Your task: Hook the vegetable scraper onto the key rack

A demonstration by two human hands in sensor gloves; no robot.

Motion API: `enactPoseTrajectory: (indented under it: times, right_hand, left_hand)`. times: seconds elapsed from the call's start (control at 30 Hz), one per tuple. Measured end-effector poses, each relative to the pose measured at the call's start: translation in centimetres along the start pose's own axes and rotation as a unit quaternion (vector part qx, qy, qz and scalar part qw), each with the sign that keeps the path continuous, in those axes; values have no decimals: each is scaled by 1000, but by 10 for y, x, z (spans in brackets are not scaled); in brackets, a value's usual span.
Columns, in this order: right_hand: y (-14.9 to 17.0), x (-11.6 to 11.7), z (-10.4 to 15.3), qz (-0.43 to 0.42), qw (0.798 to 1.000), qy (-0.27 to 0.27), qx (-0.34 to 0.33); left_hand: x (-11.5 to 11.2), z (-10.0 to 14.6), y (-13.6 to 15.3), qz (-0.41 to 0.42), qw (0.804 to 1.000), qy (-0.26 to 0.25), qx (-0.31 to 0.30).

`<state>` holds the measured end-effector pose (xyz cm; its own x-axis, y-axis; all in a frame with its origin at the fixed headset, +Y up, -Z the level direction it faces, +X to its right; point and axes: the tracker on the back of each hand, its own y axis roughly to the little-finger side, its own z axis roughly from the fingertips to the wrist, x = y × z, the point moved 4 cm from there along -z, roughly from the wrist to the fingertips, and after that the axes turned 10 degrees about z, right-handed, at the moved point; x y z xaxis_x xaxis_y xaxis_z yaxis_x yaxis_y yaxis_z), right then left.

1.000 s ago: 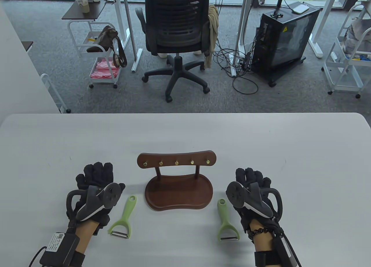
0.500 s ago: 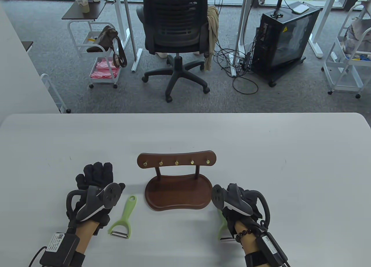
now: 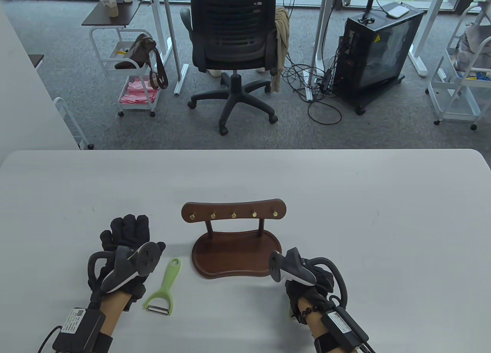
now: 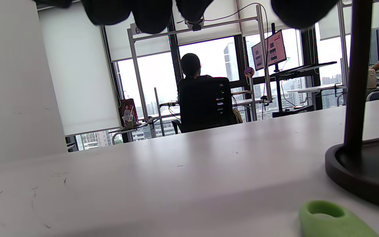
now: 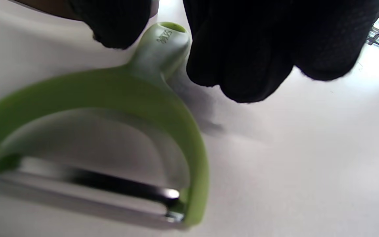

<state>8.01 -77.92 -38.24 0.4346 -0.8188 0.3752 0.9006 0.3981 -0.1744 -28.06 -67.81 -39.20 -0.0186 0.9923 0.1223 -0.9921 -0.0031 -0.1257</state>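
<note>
Right hand [image 3: 307, 288] fingers [image 5: 239, 65] around scraper [image 5: 117, 108] handle, grip unclear; left hand [image 3: 122, 253] flat, unclenched, beside second scraper [image 3: 164, 288].

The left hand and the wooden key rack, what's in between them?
A green vegetable scraper lies on the table between left hand and key rack, seen in the table view.

Even daylight from far windows [image 4: 209, 62], soft shadows on table [image 3: 345, 199], wrist views backlit, close-ups blurred
</note>
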Motion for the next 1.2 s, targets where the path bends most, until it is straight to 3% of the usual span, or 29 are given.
enactPoseTrajectory:
  times: [0.57, 0.93, 1.07, 1.2]
  right_hand:
    - [-9, 2, -3, 13, 1000, 17, 9]
    - [5, -5, -5, -38, 999, 31, 9]
    - [9, -27, 7, -66, 994, 84, -2]
    - [11, -61, 33, -99, 979, 175, -23]
  left_hand:
    - [-1, 0, -1, -1, 1000, 1, -1]
    - [-1, 0, -1, 3, 1000, 0, 1]
    - [0, 0, -1, 4, 1000, -2, 1]
    - [0, -1, 0, 8, 1000, -4, 2]
